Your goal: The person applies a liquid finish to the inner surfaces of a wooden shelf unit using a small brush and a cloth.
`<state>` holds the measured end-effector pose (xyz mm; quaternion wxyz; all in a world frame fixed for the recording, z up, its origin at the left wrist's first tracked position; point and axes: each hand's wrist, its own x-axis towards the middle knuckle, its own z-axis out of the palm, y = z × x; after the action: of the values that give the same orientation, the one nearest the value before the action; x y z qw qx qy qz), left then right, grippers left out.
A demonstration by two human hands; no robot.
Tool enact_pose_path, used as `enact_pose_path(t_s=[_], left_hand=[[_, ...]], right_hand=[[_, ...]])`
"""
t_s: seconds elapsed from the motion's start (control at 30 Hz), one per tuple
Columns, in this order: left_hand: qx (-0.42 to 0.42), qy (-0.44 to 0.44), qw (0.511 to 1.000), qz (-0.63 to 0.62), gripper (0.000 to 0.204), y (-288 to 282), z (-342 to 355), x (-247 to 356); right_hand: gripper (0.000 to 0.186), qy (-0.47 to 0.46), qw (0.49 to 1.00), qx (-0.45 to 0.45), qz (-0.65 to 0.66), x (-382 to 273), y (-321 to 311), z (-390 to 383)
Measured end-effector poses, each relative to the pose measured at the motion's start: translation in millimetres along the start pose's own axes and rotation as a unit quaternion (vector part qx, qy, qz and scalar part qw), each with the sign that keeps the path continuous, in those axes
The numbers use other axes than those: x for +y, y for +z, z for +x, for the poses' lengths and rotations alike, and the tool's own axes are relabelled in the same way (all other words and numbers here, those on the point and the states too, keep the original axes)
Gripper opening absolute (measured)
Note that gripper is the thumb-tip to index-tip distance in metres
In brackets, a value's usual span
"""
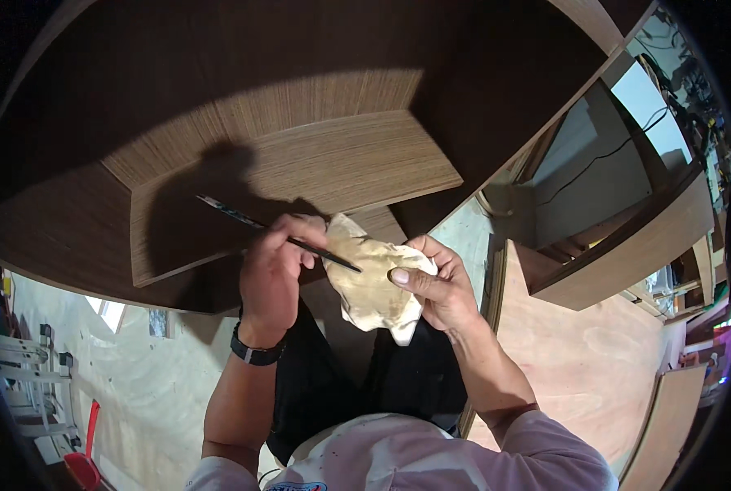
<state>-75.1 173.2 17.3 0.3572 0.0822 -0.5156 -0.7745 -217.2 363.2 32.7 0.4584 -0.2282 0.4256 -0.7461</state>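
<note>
A slim dark stick, shaped like a fine paintbrush with a speckled upper end, is pinched in my left hand. Its pointed dark tip lies against a crumpled off-white cloth with yellowish-brown stains. My right hand grips this cloth at its right side, thumb pressed on top and fingers mostly hidden behind. Both hands are close together above my lap. Just beyond them is a brown wood-grain cabinet with an inner shelf board, and shadows fall across it.
To the right stand a curved wooden cabinet piece and a large plywood panel. A dark cable hangs across the grey panel. At the lower left are a metal stepladder and a red long-handled dustpan on the pale floor.
</note>
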Motion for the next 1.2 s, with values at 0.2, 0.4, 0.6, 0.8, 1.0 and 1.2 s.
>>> enact_pose_path(t_s=[0.2, 0.4, 0.6, 0.8, 1.0, 1.2], left_hand=[[-0.102, 0.083, 0.968, 0.212, 0.042, 14, -6, 17], [-0.06, -0.128, 0.98, 0.137, 0.037, 44, -27, 6], [-0.054, -0.116, 0.987, 0.094, 0.048, 46, -40, -17], [-0.03, -0.1, 0.985, 0.138, 0.046, 54, -44, -20], [-0.009, -0.103, 0.994, 0.043, 0.048, 47, -40, -29], [-0.041, -0.154, 0.968, -0.192, 0.056, 29, -28, -41]], right_hand=[[0.015, 0.023, 1.0, 0.002, 0.002, -9, -6, 0], [0.01, -0.06, 0.995, 0.067, -0.032, -7, 5, 7], [0.022, -0.135, 0.961, 0.15, -0.186, 9, 4, 10], [0.016, -0.158, 0.938, 0.172, -0.257, 22, 0, 12], [0.059, -0.158, 0.888, 0.006, -0.432, 6, 6, 3], [0.051, -0.142, 0.903, 0.022, -0.405, 13, 2, 12]])
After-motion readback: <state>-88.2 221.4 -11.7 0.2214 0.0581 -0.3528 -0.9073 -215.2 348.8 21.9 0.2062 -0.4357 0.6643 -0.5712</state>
